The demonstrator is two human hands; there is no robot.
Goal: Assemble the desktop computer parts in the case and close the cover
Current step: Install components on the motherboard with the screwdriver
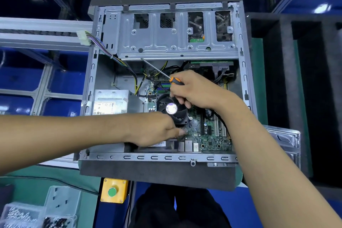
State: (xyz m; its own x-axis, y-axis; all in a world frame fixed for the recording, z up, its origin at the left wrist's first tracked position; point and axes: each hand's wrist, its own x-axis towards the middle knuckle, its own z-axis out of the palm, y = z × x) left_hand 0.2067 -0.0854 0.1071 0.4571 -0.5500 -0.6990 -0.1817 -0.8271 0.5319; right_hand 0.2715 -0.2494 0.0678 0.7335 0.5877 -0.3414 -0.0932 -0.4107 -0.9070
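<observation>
Head view looks straight down into an open computer case [92, 72], which is laid flat so its inside can be reached. At the far left, small clear boxes [22, 214] of what look like screws are kept near. Inside the case, on its left side, a grey power box [111, 102] is seated. The left hand [157, 131] is stretched in low, with its fingers laid out flat toward the green board [203, 131]; nothing is seen to be gripped, and it may be steadying a part. A round black fan [172, 108] is seated between the two hands. The right hand [196, 89] is curled round an orange-and-black screwdriver [175, 80], whose long metal tip is pointed up and away, so no screw is being turned yet. The cover is not on the case.
</observation>
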